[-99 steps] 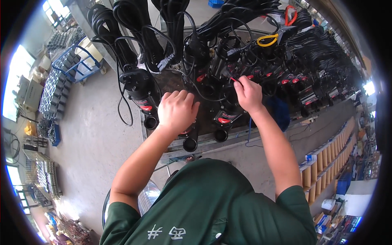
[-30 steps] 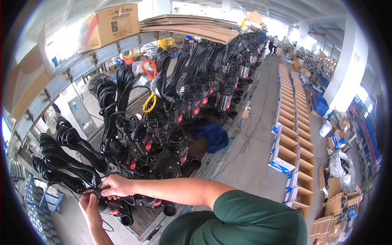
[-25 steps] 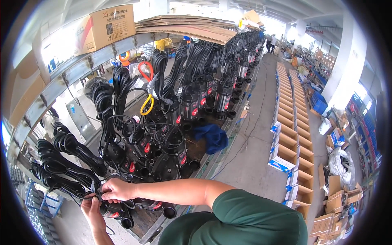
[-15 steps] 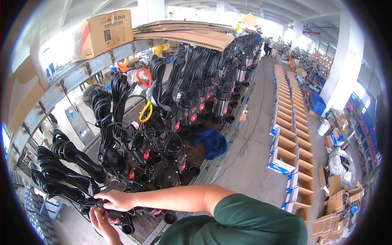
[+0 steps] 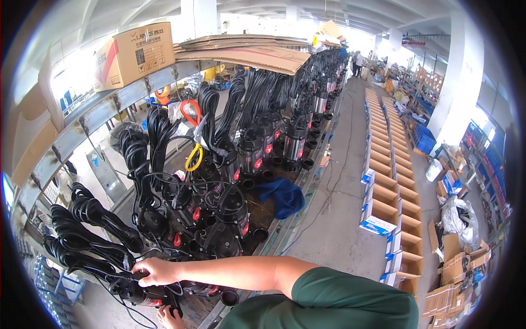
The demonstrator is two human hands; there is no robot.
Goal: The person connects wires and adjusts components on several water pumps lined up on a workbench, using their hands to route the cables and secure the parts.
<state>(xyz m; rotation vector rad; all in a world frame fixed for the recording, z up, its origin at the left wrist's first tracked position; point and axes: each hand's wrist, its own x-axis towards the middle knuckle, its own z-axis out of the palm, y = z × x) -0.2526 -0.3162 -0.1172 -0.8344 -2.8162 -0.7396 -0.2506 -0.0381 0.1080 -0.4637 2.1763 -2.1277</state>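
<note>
A black submersible pump (image 5: 149, 300) with a red label lies tilted at the near left end of the bench. My right hand (image 5: 156, 272) reaches across from the right and closes around a black part at its top, beside the cable. Lower down, at the picture's bottom edge, my left hand (image 5: 169, 317) has its fingers bent around the pump's black lower end; the rest of that hand is cut off. Coiled black cables (image 5: 82, 233) lie to the left of both hands. Behind stand more black pumps (image 5: 222, 238) with red labels.
Orange-and-yellow-handled scissors (image 5: 196, 134) hang among the cables. A blue cloth (image 5: 282, 197) lies on the bench. A metal rail (image 5: 82, 126) carries a carton (image 5: 137, 55) and flat cardboard (image 5: 241, 55). Open cartons (image 5: 381, 192) line the aisle floor to the right.
My left hand has moved down and right, from the pump's top to its lower end. My right hand has stayed near the top, shifting slightly right. The pump seems turned a little.
</note>
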